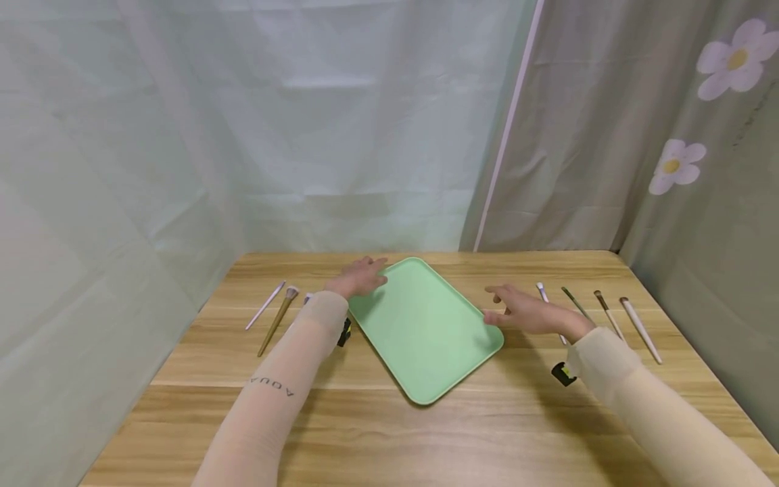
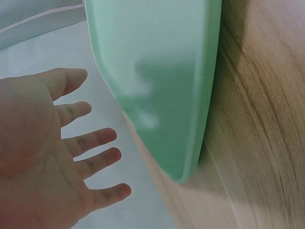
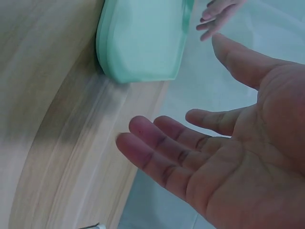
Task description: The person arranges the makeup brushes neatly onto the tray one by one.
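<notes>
A light green rectangular tray (image 1: 426,331) lies askew on the wooden table, with nothing on it. Over its far left edge is my left hand (image 1: 360,277), fingers spread; in the left wrist view the palm (image 2: 38,152) faces the tray with a gap between. My right hand (image 1: 529,311) hovers at the tray's right corner, its thumb overlapping the rim in the head view. From the right wrist, the fingers (image 3: 157,152) look loosely extended and hold nothing, apart from the tray (image 3: 143,43).
Left of the tray lie a thin purple-white brush (image 1: 265,306) and a makeup brush with a wooden handle (image 1: 276,325); another is mostly hidden by the left arm. On the right are several brushes, including a white one (image 1: 642,331) and a dark green one (image 1: 577,303). Curtains (image 1: 365,135) hang behind the table.
</notes>
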Action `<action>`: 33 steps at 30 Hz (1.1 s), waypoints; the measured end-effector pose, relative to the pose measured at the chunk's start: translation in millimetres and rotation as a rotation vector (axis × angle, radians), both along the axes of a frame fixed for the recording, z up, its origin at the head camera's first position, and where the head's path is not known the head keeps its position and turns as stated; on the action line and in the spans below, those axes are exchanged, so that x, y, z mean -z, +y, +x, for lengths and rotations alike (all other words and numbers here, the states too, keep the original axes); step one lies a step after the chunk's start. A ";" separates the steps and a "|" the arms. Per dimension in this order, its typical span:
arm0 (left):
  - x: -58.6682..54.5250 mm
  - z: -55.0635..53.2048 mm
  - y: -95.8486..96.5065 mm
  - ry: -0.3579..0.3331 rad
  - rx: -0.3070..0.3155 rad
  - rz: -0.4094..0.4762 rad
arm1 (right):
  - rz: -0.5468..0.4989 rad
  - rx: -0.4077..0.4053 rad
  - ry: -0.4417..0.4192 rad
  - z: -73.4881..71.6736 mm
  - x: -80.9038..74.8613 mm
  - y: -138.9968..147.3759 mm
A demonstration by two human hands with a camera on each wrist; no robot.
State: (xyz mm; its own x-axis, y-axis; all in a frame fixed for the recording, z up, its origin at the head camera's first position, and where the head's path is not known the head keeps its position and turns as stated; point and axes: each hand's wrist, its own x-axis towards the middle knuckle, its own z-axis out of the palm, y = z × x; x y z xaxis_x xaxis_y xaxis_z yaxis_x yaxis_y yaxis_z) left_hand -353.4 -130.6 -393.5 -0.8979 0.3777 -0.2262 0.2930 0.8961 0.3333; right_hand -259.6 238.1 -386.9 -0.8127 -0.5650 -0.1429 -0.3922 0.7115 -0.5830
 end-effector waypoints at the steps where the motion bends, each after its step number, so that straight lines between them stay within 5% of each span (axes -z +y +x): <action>1: -0.3 0.4 -0.4 -0.004 0.000 0.001 | 0.001 -0.007 -0.003 0.5 0.1 0.2; 13: 2.0 3.4 -7.0 -0.051 -0.013 0.022 | 0.046 0.026 -0.064 5.1 9.0 -4.9; 23: 11.4 0.9 -11.4 -0.074 -0.044 0.010 | -0.013 0.108 -0.216 11.6 22.4 -8.5; 33: 14.8 2.2 -9.1 -0.013 -0.027 -0.055 | -0.011 0.161 -0.165 13.1 33.9 -14.3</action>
State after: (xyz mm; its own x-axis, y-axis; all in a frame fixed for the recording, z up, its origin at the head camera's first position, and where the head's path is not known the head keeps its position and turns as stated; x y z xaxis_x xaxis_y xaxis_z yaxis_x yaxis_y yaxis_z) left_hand -351.2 -139.7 -408.3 -0.9045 0.3401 -0.2574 0.2646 0.9207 0.2870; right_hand -246.5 223.8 -420.9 -0.8586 -0.4320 -0.2761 -0.1726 0.7507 -0.6376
